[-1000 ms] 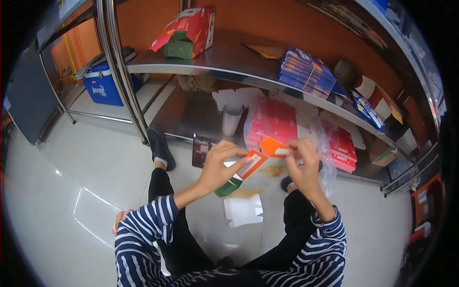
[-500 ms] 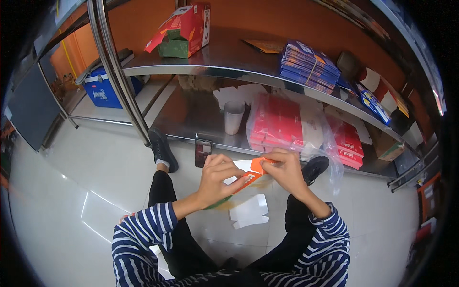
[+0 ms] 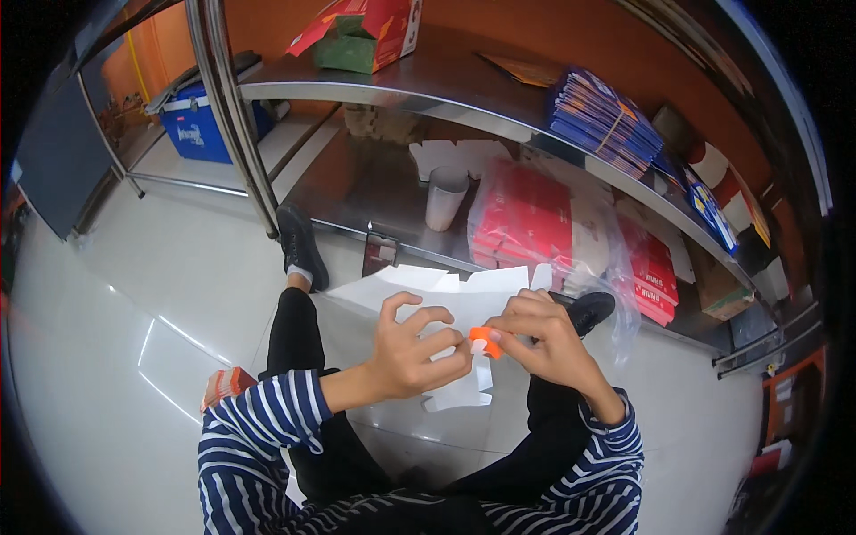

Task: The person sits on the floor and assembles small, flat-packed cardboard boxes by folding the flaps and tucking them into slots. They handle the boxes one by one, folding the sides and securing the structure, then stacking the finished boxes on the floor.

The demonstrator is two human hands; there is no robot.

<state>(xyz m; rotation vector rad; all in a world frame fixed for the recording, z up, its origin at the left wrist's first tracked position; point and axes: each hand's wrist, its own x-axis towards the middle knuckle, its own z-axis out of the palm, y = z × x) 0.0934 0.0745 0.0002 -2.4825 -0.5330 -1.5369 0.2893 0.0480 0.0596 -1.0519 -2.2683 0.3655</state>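
Observation:
An unfolded carton, its white inner face showing, spreads in front of me between my knees. My right hand pinches a small orange flap of it between thumb and fingers. My left hand has its fingers curled and spread apart, fingertips close beside the flap; its thumb is hidden, and whether it touches the flap I cannot make out. Below the hands a white cut-out card piece lies on the floor, partly covered.
A steel shelf ahead bears a red-and-green box and banded blue cartons. On the lower shelf stand a plastic cup and bagged red cartons. A phone leans there. A blue cooler is left; an orange-and-white bundle sits by my left arm.
The carton has turned from its orange printed side to its white inside and spread out. My left hand has come off its edge, fingers lifting apart; my right hand has moved slightly lower.

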